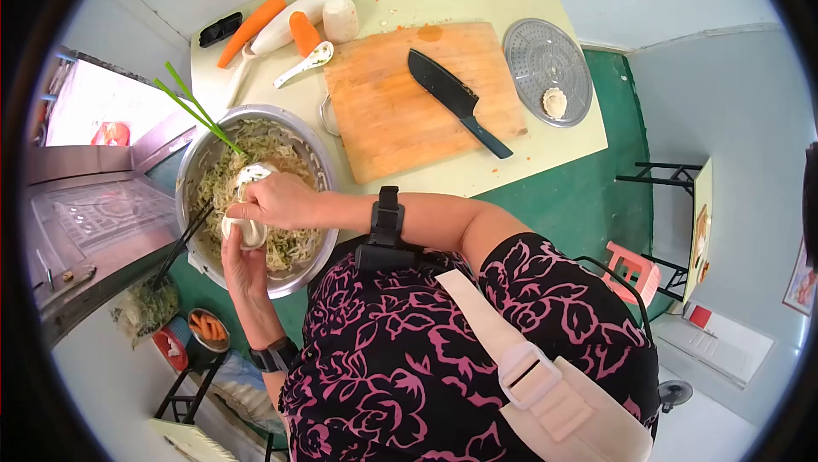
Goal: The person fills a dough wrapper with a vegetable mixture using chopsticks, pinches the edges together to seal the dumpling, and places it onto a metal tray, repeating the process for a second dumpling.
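Note:
My left hand (pixel 245 273) comes up from below, its fingers closed around a round white piece of dumpling dough (pixel 246 233). My right hand (pixel 288 201) reaches in from the right, fingers curled, with the thumb and fingertips at the dough's upper edge. Past its knuckles lies a white, speckled thing (pixel 253 174) that I cannot make out. Both hands are over a large steel bowl (pixel 325 164) of shredded greenish filling (pixel 285 143). Two long green sticks (pixel 192 103) and a pair of dark chopsticks (pixel 183 243) lean on its rim.
A cutting board (pixel 375 113) carries a black cleaver (pixel 443 87). A perforated metal tray (pixel 545 53) holds one crimped dumpling (pixel 555 103). Carrots (pixel 251 30), white radish (pixel 294 15) and a white spoon (pixel 304 65) lie at the back left. A pink stool (pixel 632 273) stands right.

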Available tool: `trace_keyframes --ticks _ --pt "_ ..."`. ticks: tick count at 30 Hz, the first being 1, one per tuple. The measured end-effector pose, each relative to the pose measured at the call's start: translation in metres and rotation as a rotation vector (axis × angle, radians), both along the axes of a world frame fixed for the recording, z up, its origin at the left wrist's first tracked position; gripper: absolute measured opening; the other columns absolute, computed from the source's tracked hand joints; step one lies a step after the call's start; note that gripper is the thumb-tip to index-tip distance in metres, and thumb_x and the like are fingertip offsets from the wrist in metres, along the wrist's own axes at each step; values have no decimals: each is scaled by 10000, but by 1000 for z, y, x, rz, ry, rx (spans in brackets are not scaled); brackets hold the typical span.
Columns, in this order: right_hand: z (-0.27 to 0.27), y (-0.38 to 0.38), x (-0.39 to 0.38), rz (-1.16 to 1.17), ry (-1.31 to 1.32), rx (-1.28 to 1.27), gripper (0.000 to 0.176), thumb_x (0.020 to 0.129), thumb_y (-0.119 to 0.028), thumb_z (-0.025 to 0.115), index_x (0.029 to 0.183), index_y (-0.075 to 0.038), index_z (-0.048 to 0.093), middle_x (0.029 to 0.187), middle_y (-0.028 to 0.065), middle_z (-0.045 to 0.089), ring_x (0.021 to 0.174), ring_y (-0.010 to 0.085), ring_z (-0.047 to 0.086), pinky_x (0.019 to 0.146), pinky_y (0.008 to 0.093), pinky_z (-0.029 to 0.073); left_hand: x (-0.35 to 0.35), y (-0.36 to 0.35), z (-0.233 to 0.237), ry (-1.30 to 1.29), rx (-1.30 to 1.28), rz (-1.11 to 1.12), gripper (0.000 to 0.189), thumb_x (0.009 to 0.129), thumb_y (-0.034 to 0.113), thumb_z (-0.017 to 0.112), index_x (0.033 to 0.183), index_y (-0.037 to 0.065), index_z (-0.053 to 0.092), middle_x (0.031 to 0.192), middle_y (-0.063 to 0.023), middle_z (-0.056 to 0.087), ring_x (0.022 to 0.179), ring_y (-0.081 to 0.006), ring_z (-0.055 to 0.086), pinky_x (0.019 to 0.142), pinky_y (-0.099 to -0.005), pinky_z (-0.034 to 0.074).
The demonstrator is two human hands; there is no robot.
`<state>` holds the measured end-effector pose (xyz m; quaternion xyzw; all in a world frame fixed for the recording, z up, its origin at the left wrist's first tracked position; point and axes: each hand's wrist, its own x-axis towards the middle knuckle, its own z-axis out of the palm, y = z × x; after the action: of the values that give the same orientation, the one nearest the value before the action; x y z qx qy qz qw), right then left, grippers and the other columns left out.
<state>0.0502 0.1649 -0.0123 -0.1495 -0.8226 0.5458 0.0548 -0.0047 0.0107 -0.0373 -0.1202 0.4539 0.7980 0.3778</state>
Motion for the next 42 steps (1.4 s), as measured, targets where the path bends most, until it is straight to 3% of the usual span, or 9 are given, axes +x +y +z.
trace_keyframes --ticks 5,7,8,11,19,26,29,32,42 --pt "-14 3 -2 69 207 76 343 788 -354 477 724 -45 612 689 182 578 622 339 561 554 389 434 0 10 -5 -43 32 -80 376 809 277 540 1108 63 460 1106 -59 509 1032 -186 481 920 -349 355" --pt "-21 -2 -8 -27 168 -110 256 794 -267 514 794 -36 624 682 151 596 581 242 582 525 348 429 -1 8 -4 -190 321 -100 412 793 318 557 1106 68 461 1107 -61 507 1041 -203 471 913 -402 359" --pt "-23 -3 -13 -55 150 -183 316 792 -303 504 708 -15 601 613 173 560 545 293 555 496 376 405 5 15 6 -166 264 -25 434 776 305 584 1113 65 453 1107 -68 505 1061 -216 457 930 -426 344" --pt "-7 1 -9 19 -19 -306 415 831 -373 470 727 14 577 526 120 535 446 188 519 445 315 390 5 15 10 -134 205 44 391 770 123 590 1120 49 433 1098 -79 509 1000 -199 508 867 -395 430" --pt "-31 8 -3 115 -88 -465 468 837 -451 438 656 -27 516 511 3 472 419 64 440 393 211 341 5 7 17 -224 114 100 354 792 84 549 1123 47 428 1082 -75 515 974 -183 522 850 -336 450" --pt "-33 -6 -6 69 44 -304 290 814 -231 532 646 5 520 490 46 448 442 96 391 418 256 322 7 7 14 -198 167 128 333 787 56 547 1103 37 446 1070 -80 523 968 -178 526 858 -326 441" --pt "-38 -6 -4 69 14 -356 324 841 -270 494 657 -4 518 481 36 449 428 84 393 399 241 318 8 10 16 -142 153 155 311 789 49 541 1088 31 461 1053 -76 534 966 -175 528 856 -321 441" --pt "-13 0 0 64 -149 -765 355 865 -310 446 676 -17 515 491 21 453 421 66 400 378 219 317 7 12 18 -68 131 163 301 793 53 537 1084 25 469 1047 -76 540 965 -172 529 852 -316 442" --pt "-39 0 0 96 98 -310 334 852 -291 481 682 -3 483 534 58 450 484 110 394 446 263 337 7 10 30 -126 130 58 294 811 141 535 1078 35 471 1039 -63 546 946 -154 538 798 -311 467"
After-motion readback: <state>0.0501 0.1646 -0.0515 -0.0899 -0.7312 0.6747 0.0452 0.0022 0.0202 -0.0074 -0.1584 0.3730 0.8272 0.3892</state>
